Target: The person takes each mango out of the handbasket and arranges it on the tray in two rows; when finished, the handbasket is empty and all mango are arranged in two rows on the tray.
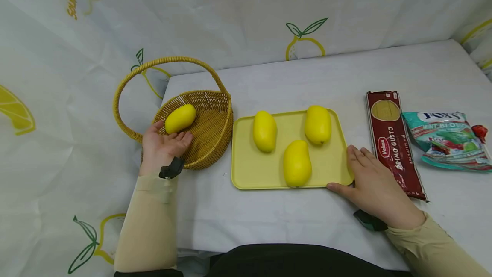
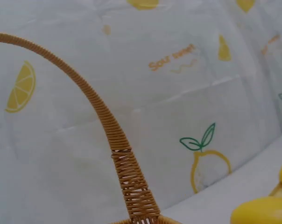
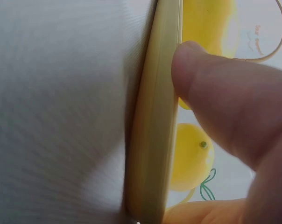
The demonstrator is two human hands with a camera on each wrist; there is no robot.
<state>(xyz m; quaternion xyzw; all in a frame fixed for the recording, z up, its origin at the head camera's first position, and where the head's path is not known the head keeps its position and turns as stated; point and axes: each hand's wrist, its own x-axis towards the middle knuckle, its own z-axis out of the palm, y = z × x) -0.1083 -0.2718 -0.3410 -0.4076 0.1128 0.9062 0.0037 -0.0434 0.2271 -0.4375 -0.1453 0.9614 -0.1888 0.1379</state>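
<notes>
My left hand point(image 1: 163, 144) is palm up over the near left rim of the wicker basket point(image 1: 213, 148), its fingers loosely spread. Just beyond those fingers a yellow mango point(image 1: 180, 119) lies inside the basket; whether they touch it is hard to tell. The left wrist view shows the basket's handle point(image 2: 94, 100) but not the hand. On the yellow tray point(image 1: 246, 172) lie three more mangoes, one at the left point(image 1: 265, 131), one at the right point(image 1: 318, 125) and one nearer point(image 1: 297, 163). My right hand point(image 1: 374, 185) rests at the tray's right end, thumb point(image 3: 211, 88) against its near rim, fingers extended.
Right of the tray lies a dark red spaghetti packet point(image 1: 396, 144). Beside it is a teal candy bag point(image 1: 449, 140), with a small red item point(image 1: 479, 132) at its right. A lemon-print sheet point(image 1: 238, 20) hangs behind and left of the white table point(image 1: 261, 217).
</notes>
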